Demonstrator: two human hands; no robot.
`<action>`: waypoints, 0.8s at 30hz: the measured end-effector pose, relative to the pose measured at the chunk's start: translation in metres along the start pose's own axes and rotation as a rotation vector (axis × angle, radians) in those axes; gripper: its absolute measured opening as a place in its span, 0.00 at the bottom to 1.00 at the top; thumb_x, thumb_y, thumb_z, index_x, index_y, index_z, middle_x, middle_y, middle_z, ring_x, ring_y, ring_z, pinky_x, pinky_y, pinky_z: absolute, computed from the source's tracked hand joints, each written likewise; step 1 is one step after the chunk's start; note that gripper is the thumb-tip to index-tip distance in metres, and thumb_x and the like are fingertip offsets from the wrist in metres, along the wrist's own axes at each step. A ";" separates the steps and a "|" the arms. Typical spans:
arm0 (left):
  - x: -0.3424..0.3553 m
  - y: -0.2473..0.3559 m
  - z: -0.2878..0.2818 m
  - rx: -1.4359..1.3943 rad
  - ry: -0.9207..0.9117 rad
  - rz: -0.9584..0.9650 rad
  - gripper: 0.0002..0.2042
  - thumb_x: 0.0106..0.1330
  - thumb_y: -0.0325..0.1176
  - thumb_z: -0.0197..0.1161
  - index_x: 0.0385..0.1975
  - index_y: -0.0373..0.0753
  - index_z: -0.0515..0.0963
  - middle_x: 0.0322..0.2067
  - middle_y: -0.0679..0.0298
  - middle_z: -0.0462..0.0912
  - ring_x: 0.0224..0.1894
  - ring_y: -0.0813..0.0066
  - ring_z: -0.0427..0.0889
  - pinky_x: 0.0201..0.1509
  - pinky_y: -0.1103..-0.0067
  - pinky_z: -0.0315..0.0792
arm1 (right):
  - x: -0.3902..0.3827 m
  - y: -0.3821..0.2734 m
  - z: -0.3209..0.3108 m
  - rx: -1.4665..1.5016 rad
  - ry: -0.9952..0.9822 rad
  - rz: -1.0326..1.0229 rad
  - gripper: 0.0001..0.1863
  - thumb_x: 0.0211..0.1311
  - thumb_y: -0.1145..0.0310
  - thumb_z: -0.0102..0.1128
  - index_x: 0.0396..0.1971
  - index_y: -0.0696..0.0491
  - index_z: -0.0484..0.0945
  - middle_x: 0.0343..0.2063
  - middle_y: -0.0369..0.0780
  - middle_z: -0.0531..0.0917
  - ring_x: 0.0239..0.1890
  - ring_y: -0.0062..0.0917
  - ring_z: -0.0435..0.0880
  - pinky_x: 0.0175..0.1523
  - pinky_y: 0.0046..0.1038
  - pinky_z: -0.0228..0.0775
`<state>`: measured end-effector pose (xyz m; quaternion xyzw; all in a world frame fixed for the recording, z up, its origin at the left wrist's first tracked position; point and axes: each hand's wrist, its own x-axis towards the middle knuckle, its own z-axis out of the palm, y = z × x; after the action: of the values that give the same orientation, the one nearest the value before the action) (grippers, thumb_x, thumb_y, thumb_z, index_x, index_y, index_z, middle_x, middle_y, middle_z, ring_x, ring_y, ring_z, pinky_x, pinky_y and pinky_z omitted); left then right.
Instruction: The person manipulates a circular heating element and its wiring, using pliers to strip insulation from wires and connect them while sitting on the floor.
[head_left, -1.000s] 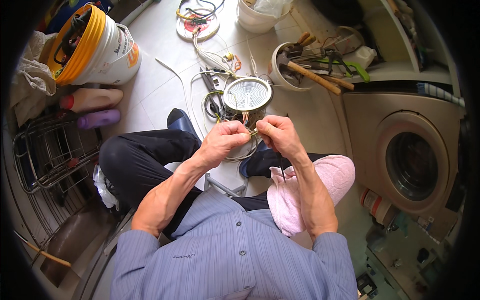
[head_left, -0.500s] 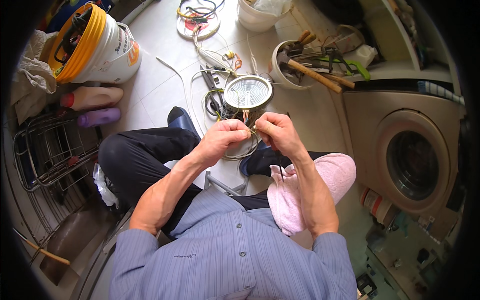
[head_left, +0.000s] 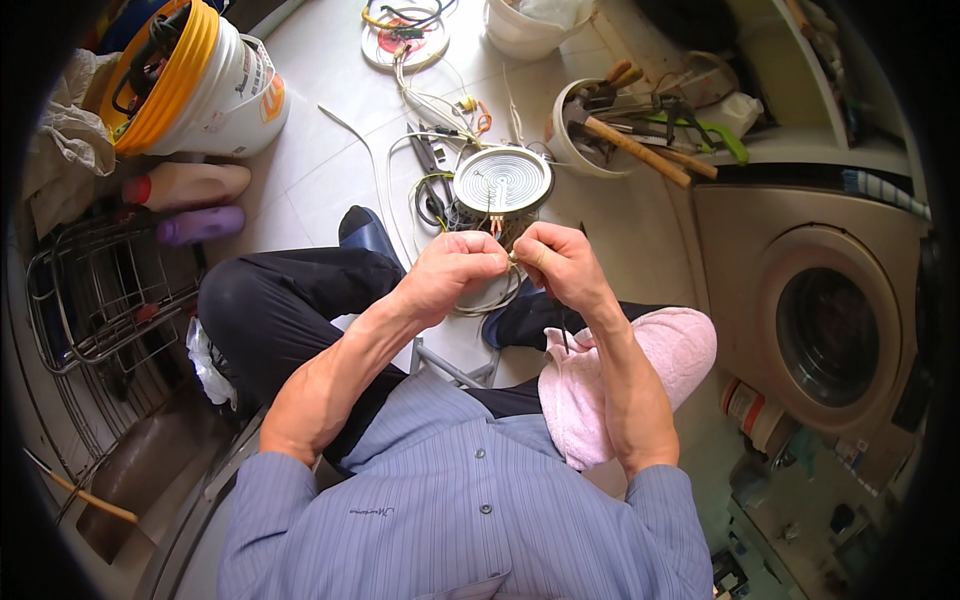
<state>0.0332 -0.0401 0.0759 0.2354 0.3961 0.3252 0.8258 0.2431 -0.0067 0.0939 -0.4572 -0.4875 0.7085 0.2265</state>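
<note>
Both fists meet in front of my knees, thumbs and forefingers pinched together. My left hand and my right hand grip a thin wire, mostly hidden by the fingers. A thin dark strand hangs below my right hand; its kind is unclear. Just beyond the hands is a round heating element with a spiral coil, coloured leads coming off its near side. Black-handled scissors lie to its left. Below the hands, a coil of pale cable rests on the floor.
A tool bucket with hammers stands beyond on the right, near a washing machine. At left are a yellow-rimmed bucket, two bottles and a wire rack. A pink towel covers my right knee.
The view has shifted slightly, so the floor things appear a little farther right. Both hands stay together in the same pinch, with only a slight movement of the fingers.
</note>
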 end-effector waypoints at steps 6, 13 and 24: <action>-0.002 -0.009 0.006 -0.015 0.020 0.103 0.06 0.66 0.32 0.65 0.33 0.36 0.79 0.25 0.75 0.75 0.25 0.90 0.65 0.28 0.88 0.58 | 0.000 0.012 -0.007 0.188 -0.025 0.048 0.15 0.72 0.60 0.58 0.26 0.53 0.77 0.15 0.30 0.74 0.12 0.11 0.66 0.15 0.17 0.54; -0.006 -0.004 0.015 -0.004 0.083 0.179 0.05 0.67 0.31 0.64 0.34 0.36 0.79 0.25 0.75 0.75 0.24 0.91 0.64 0.27 0.88 0.57 | 0.001 0.002 -0.005 0.204 -0.032 0.083 0.16 0.73 0.57 0.57 0.27 0.52 0.77 0.15 0.31 0.75 0.12 0.12 0.68 0.15 0.16 0.53; 0.000 -0.013 0.010 -0.186 0.183 0.088 0.03 0.68 0.28 0.62 0.35 0.35 0.80 0.22 0.72 0.76 0.18 0.89 0.62 0.21 0.87 0.54 | 0.005 0.008 -0.005 0.293 -0.059 0.185 0.17 0.74 0.57 0.54 0.30 0.54 0.79 0.15 0.30 0.74 0.12 0.12 0.68 0.14 0.16 0.53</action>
<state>0.0460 -0.0498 0.0735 0.1442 0.4271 0.4165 0.7895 0.2459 -0.0041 0.0838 -0.4411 -0.3412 0.8030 0.2104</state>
